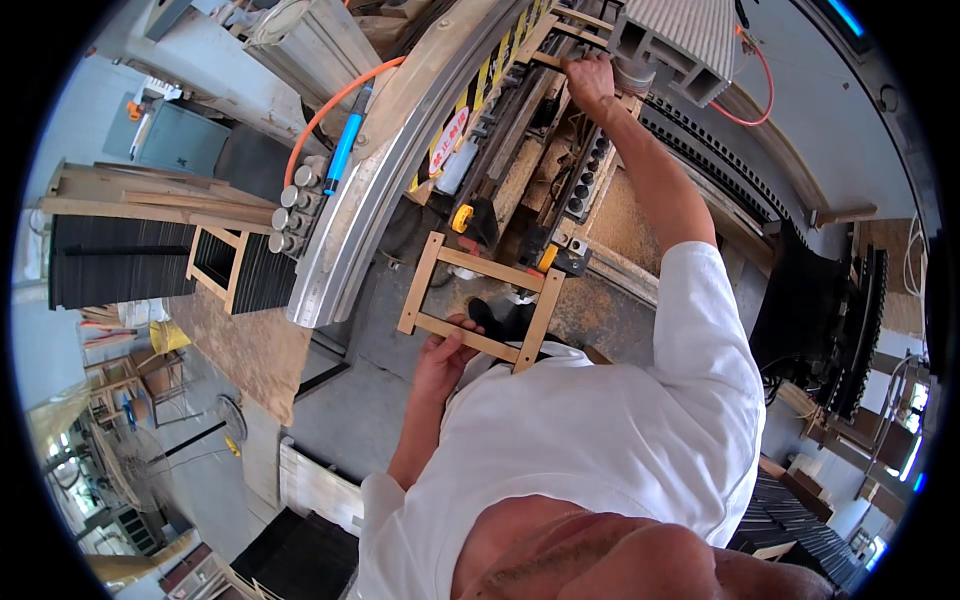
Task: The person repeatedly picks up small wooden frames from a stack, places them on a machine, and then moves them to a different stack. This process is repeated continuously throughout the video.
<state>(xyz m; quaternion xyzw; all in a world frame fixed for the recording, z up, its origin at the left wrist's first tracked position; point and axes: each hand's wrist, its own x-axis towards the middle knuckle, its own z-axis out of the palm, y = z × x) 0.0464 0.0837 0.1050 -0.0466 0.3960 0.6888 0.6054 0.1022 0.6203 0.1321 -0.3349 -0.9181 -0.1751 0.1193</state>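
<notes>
My left hand grips a light wooden frame by its near rail, close to my body. The frame has two cross rails between two longer side pieces, whose ends stick out past the rails. Far ahead, my right arm stretches over a machine bed, and my right hand is closed at the edge of a second wooden frame. That one lies at the machine's far end, beside a grey ribbed metal beam. The fingertips of the right hand are partly hidden.
Yellow-tipped clamps stand at the machine's near end, next to a row of black round fittings. Sawdust covers the bed. A long metal rail with a blue tube runs along the left. Stacked dark panels lie beyond it.
</notes>
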